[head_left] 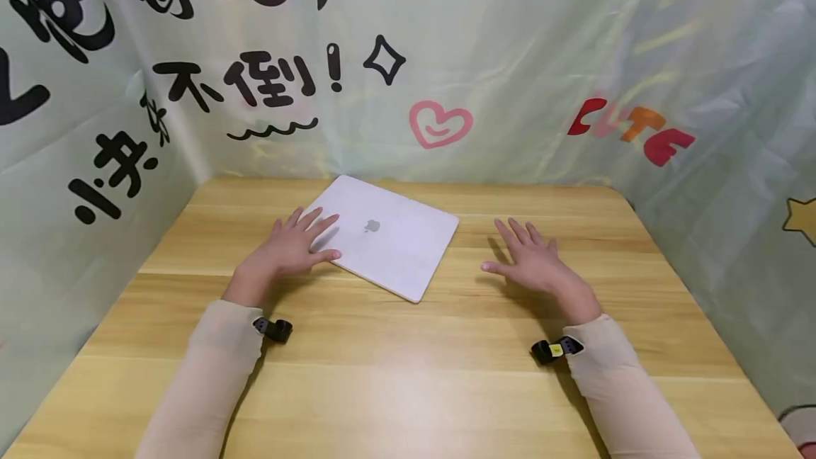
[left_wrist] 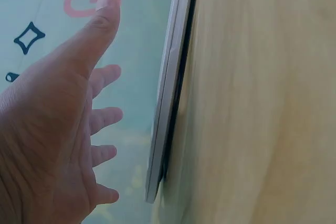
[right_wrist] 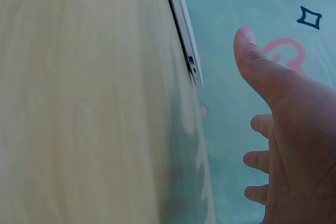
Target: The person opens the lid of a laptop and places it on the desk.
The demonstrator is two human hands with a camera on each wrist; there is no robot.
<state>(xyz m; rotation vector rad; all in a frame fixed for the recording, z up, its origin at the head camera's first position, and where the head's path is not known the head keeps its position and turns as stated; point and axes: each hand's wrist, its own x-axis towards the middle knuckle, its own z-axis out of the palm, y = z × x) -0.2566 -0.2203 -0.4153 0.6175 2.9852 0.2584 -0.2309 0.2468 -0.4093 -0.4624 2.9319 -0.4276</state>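
A closed silver laptop with an apple logo lies at an angle on the wooden table, towards the back. Its thin side edge shows in the left wrist view. My left hand hovers at the laptop's left corner, fingers spread and overlapping it in the head view; the left wrist view shows a gap between hand and laptop. To the right of the laptop, my right hand is held over the table with its fingers spread and nothing in it. A laptop corner appears in the right wrist view, apart from that hand.
The wooden table reaches back to a pale green cloth with black lettering, a pink heart and the word CUTE. This cloth hangs behind and along both sides. A black wrist camera sits on each sleeve cuff.
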